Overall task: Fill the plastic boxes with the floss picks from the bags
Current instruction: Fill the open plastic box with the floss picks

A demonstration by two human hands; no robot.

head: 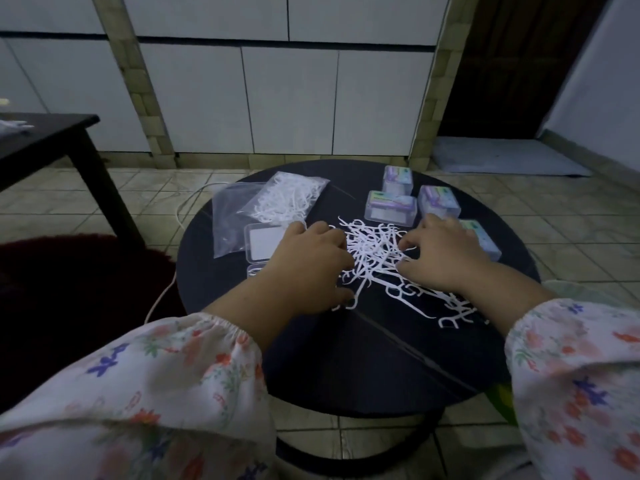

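Dim, bluish, wide-angle edge distortion

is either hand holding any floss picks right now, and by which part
Cannot be told: left hand and right hand rest curled on the loose floss picks; no grip shows.

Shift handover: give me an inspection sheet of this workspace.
Surface: round dark table, low, on tiled floor.
Job's things: loose floss picks heaped mid-table; bag of floss picks far left over an emptier bag; open clear box beside the left hand; four closed boxes far right.
Clutter: nothing seen.
Grips: left hand and right hand, fingers curled into the pile.
Cables: white cord on floor, left.
Surroundings: dark side table, red rug, white cabinets.
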